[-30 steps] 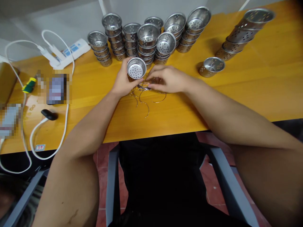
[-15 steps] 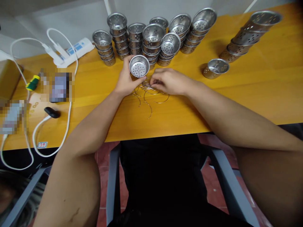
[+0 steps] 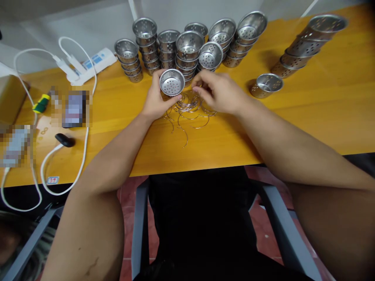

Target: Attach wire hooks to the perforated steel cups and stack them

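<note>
My left hand (image 3: 155, 97) is wrapped round a small perforated metal cup (image 3: 172, 82), its open mouth tilted toward me and the holes in its base showing. Below and right of the cup lies a loose pile of thin curved wires (image 3: 189, 103) on the table. Just above that pile is my right hand (image 3: 212, 90), thumb and fingertips drawn close together in a pinch. Whatever is between those fingertips is too fine to make out. Several stacks of the same perforated cups (image 3: 190, 45) stand behind both hands.
On the right are a single cup (image 3: 266, 86) and a leaning stack of cups (image 3: 307, 47). To the left lie a power strip (image 3: 93, 64), white cables, a phone (image 3: 74, 109), a green-yellow screwdriver (image 3: 41, 104) and a black plug-like piece (image 3: 65, 139). The wooden table (image 3: 228, 144) ends before my lap.
My right hand has lifted from the wire pile and moved slightly up and right, uncovering more wires. My left hand keeps the cup in nearly the same place.
</note>
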{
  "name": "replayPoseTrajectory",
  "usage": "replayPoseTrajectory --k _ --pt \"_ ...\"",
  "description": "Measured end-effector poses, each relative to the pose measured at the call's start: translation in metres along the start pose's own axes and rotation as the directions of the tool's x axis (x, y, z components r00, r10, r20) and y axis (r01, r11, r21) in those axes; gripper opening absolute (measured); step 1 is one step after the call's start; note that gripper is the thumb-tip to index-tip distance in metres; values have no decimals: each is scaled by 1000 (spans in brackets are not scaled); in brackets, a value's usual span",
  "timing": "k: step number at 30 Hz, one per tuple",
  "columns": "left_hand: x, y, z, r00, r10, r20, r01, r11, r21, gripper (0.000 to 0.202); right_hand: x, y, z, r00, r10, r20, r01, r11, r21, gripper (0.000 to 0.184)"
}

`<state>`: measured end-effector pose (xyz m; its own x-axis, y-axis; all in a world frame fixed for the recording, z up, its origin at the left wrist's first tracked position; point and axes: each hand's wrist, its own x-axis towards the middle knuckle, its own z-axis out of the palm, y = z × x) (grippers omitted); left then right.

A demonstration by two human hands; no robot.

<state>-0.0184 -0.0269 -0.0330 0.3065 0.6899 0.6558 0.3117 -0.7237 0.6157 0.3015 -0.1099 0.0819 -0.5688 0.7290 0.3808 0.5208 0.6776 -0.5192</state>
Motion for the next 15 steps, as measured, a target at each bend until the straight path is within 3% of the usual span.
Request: replayPoseTrajectory --k 3,6,10,15 --pt "1 5 -2 1000 -12 -5 12 1000 4 118 5 -3 2 982 81 -172 -46 979 197 57" --pt "3 15 -2 1000 10 -6 -10 1000 -15 112 13 3 7 939 204 -277 -53 881 469 79" --pt "3 42 5 994 -15 107 26 995 -99 118 21 11 9 912 326 -250 -92 754 650 94" --pt "0 75 10 964 3 266 26 994 -108 120 21 7 9 918 335 -212 -92 700 708 97"
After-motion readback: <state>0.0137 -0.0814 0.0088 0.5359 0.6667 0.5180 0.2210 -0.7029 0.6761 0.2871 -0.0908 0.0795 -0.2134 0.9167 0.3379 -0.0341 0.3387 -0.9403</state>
